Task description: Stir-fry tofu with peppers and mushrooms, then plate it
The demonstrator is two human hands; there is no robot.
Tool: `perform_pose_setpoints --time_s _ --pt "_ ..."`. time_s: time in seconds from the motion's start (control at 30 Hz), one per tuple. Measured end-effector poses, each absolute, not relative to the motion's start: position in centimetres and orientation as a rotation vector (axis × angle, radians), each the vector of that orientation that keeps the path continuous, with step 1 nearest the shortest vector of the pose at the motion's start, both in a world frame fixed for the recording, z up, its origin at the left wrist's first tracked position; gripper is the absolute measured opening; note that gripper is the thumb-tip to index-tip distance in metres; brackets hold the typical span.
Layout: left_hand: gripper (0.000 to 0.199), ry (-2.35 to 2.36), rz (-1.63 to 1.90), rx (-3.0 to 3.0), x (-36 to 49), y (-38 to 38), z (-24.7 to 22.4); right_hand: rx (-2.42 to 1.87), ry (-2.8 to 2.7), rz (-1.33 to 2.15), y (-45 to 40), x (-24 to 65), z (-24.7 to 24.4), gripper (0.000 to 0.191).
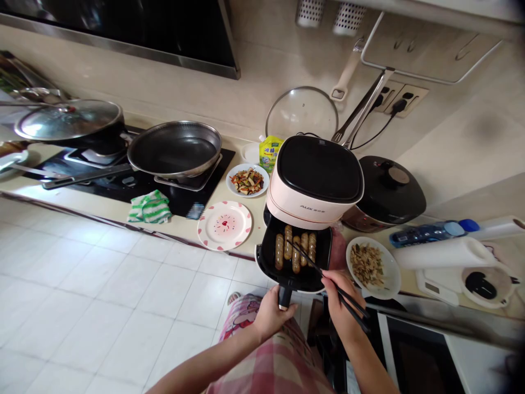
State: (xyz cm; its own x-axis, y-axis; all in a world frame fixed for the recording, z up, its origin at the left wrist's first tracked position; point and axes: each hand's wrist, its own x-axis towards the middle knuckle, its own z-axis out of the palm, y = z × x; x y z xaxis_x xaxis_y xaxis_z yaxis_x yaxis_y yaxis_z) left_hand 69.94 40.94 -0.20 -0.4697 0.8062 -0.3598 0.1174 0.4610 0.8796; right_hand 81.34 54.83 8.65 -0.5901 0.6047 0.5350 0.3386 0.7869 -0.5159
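Note:
My left hand (273, 313) is wrapped round the black handle (285, 296) of an air fryer basket (268, 268). The basket is pulled partway out of the pink air fryer (314, 205), which has a black top. Several browned sausages (296, 254) lie side by side in it. Between the fingers of my right hand (342, 298) is a pair of black chopsticks (348, 300). Their tips reach in among the sausages; whether they grip one I cannot tell. Left of the basket lies a pink-spotted plate (217, 232) with nothing on it.
A dish of stir-fried food (247, 181) and a yellow pouch (269, 153) stand left of the fryer. On the hob are a frying pan (176, 148) and a lidded wok (69, 123). At right are a bowl of shredded food (371, 267), a black cooker (389, 191) and a paper roll (443, 254).

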Motion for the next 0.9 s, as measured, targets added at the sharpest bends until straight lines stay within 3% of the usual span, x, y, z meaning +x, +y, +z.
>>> perform_pose_setpoints --time_s 0.37,0.6,0.9 --pt "0.021 1.875 1.073 0.757 69.8 41.1 0.7 -0.819 -2.251 0.520 53.8 83.4 7.2 0.018" --pt "0.024 1.924 1.026 0.775 69.8 41.3 0.8 -1.200 -1.671 1.094 56.8 83.0 5.2 0.032" --pt "0.023 1.915 1.057 0.763 70.2 41.2 0.4 -0.719 -2.283 0.409 56.2 82.7 8.4 0.018"
